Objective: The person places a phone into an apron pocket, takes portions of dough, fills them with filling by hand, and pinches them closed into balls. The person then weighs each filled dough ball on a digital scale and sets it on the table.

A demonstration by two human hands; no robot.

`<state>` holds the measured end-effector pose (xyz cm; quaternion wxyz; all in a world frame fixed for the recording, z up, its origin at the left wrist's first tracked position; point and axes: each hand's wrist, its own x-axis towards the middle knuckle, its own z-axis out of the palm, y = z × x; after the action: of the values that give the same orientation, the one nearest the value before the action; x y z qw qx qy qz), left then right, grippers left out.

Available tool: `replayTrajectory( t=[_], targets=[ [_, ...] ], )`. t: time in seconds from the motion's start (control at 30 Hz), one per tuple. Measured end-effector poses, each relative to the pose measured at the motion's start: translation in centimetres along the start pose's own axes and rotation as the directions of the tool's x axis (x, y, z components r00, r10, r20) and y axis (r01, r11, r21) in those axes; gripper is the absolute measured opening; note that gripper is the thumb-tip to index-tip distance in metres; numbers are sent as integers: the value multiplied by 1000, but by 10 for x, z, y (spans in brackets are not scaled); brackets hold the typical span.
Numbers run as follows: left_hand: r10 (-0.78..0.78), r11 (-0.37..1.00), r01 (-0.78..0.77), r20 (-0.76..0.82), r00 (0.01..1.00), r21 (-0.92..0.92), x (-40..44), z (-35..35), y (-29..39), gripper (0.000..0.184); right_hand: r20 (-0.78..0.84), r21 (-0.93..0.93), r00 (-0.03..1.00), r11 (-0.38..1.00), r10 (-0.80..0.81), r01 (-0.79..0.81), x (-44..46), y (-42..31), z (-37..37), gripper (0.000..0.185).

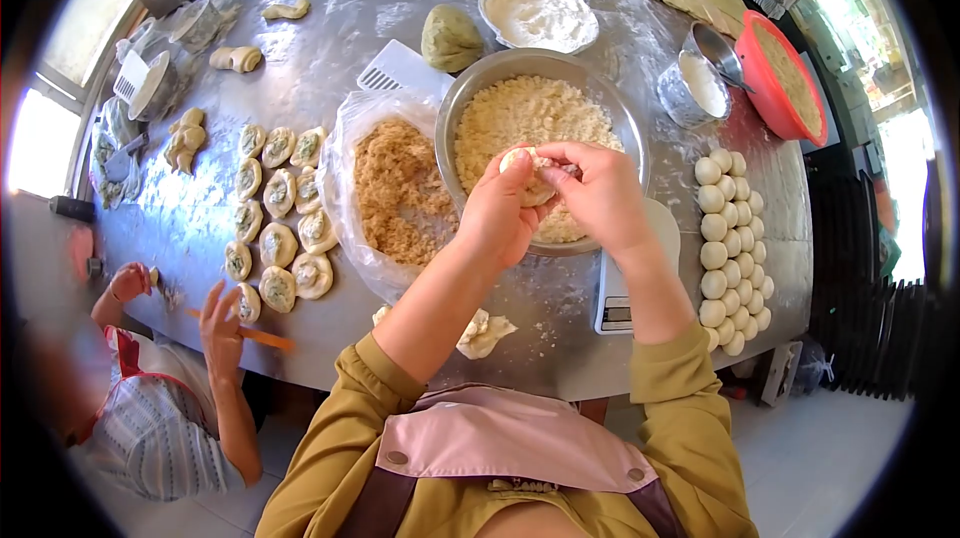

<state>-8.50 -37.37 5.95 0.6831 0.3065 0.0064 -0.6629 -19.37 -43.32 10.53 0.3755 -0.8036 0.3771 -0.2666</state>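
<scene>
Above a steel bowl (447, 143) of pale crumbly filling (530, 113), both hands come together on a small piece of dough (537, 190). My left hand (497, 218) cups it from below, thumb on top. With bent fingers, my right hand (603, 196) pinches the dough's edge; some crumbs show at its opening. Left of the bowl lies a clear plastic bag (343, 173) with brown crumbly filling (400, 188). A white kitchen scale (614, 310) sits beneath my right forearm. Close to my left forearm is a loose lump of dough (486, 335).
Rows of round dough balls (735, 238) stand at right, flat filled rounds (280, 243) at left. Behind are a bowl of flour (540, 13), a greenish lump (451, 38) and a red basin (780, 78). A co-worker's hand (220, 328) is at the left edge.
</scene>
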Motion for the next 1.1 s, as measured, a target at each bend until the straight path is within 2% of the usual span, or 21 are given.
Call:
replayTrajectory(
  t=[0.07,0.17,0.27,0.37,0.47,0.57,0.67,0.7,0.8,0.83,0.9,1.03,1.1],
  targets=[
    [-15,998,16,10,1000,-59,-1,0,3,28,-24,-41,1000,999,-10,9,-1,5,1,16],
    [14,999,-11,-68,998,49,-4,3,1,29,12,-106,999,994,-35,37,-2,0,2,17],
    [-22,999,22,4,1000,-38,3,-12,1,33,146,59,970,978,192,-202,3,0,-11,22],
    [-52,996,55,31,998,-73,-8,-9,16,32,-74,-156,994,985,-85,73,13,29,-18,28],
    [-67,988,75,66,996,-132,-18,-4,27,32,-12,-296,980,937,-197,185,8,49,-9,51],
    [-131,987,139,87,988,-85,-30,6,35,31,47,0,975,976,-217,218,-15,20,3,78],
    [-189,975,211,236,953,-70,-30,-5,32,29,-8,-103,930,925,-368,365,-21,28,24,93],
    [-177,976,200,221,959,-83,-30,-6,28,34,-63,-129,918,915,-392,382,-19,31,30,93],
    [-122,991,127,108,987,-40,-35,3,20,20,-138,-139,887,896,-440,423,-20,29,38,83],
    [-115,988,135,228,967,-71,-34,-9,18,21,-163,-139,876,889,-454,435,-20,27,39,78],
    [-86,996,85,160,983,12,-36,-6,16,24,-211,-140,851,876,-482,461,-20,23,43,68],
    [-23,989,17,36,999,145,-38,5,11,32,-230,-93,871,901,-434,424,-21,19,47,58],
    [-61,968,38,86,994,249,-36,-3,12,37,-231,-35,883,910,-410,413,-22,23,49,54]
  ],
)
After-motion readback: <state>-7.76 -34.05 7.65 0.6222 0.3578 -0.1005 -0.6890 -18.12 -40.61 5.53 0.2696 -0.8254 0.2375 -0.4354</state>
